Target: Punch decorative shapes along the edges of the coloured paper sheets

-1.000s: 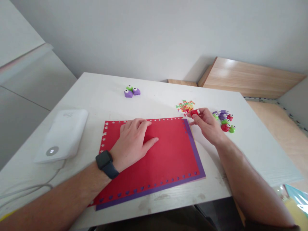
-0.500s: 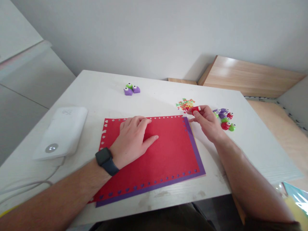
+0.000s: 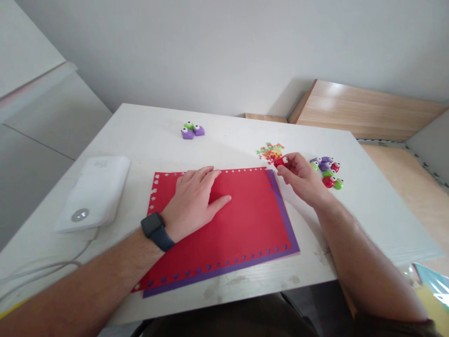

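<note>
My left hand (image 3: 196,199) lies flat with fingers spread on a red sheet of paper (image 3: 245,210), a watch on its wrist. Shaped holes run along the sheet's left, top and bottom edges. A purple sheet (image 3: 289,234) shows from under its right and lower sides. Between the thumb and fingers of my right hand (image 3: 301,180) is a small red craft punch (image 3: 280,161) with a white button. It is at the top right corner of the sheets, beside a pile of tiny coloured paper cutouts (image 3: 270,152).
Several purple, red and green punches (image 3: 328,172) cluster right of my right hand. Three more punches (image 3: 192,131) stand at the table's back. At left lies a white device (image 3: 94,192) with a cable (image 3: 75,260). Wooden boards (image 3: 361,107) lean behind the table (image 3: 224,145).
The red punch has turned in my right fingers and shifted slightly left. My left hand stays on the red sheet; the view has moved slightly.
</note>
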`<action>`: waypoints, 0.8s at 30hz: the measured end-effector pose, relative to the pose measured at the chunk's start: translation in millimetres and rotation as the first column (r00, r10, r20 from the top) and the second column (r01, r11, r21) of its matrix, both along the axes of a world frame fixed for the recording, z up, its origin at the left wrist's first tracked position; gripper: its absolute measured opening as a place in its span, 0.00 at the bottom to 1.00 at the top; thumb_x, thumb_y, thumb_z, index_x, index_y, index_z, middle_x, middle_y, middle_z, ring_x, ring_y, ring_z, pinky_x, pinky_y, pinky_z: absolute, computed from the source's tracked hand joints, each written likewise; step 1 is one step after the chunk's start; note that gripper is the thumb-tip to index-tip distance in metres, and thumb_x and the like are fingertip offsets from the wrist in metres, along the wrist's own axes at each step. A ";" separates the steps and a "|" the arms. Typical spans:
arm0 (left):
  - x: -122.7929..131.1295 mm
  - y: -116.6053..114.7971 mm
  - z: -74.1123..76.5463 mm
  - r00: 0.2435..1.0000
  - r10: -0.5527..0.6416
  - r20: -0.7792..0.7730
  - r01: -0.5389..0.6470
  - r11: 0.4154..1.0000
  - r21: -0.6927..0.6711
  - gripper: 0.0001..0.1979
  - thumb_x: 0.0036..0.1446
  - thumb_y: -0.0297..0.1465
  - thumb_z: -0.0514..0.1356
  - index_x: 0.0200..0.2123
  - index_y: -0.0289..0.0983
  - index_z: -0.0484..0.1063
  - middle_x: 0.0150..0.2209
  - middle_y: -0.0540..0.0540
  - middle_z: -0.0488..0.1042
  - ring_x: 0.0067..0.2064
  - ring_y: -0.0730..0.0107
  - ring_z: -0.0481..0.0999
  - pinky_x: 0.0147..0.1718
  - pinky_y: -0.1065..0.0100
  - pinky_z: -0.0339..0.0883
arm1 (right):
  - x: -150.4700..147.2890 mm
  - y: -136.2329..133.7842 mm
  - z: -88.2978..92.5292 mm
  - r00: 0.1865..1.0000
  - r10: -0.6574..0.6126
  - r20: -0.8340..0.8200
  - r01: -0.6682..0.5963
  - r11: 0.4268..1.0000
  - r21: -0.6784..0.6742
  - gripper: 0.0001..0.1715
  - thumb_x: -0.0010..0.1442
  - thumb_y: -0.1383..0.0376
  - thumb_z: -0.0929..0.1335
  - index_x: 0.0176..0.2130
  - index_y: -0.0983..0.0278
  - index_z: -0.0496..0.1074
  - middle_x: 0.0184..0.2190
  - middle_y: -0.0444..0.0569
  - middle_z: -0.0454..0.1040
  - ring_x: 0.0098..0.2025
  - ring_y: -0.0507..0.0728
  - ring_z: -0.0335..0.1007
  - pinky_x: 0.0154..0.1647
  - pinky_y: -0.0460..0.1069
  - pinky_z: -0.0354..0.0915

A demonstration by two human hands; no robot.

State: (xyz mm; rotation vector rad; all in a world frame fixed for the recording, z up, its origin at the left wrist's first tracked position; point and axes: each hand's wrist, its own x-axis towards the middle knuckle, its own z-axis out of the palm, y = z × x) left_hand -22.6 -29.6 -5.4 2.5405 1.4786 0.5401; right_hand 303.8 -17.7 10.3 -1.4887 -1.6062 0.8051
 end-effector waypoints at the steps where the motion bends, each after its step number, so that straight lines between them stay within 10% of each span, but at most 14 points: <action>1: -0.3 0.5 -0.1 1.000 -0.001 0.002 0.001 1.000 -0.001 0.28 0.67 0.47 0.62 0.63 0.38 0.67 0.66 0.34 0.70 0.66 0.40 0.69 0.65 0.40 0.62 | -0.3 0.0 -0.2 1.000 0.001 0.001 -0.001 1.000 -0.004 0.18 0.66 0.49 0.72 0.46 0.58 0.69 0.38 0.47 0.77 0.36 0.56 0.70 0.32 0.51 0.66; 24: -12.1 19.7 1.7 0.997 0.052 0.050 -0.053 0.998 0.015 0.13 0.72 0.39 0.54 0.44 0.41 0.78 0.44 0.42 0.78 0.48 0.51 0.75 0.52 0.50 0.68 | -2.8 -3.5 2.3 0.996 0.054 -0.077 -0.054 0.999 0.005 0.17 0.68 0.52 0.72 0.50 0.56 0.68 0.41 0.47 0.78 0.39 0.57 0.74 0.31 0.50 0.65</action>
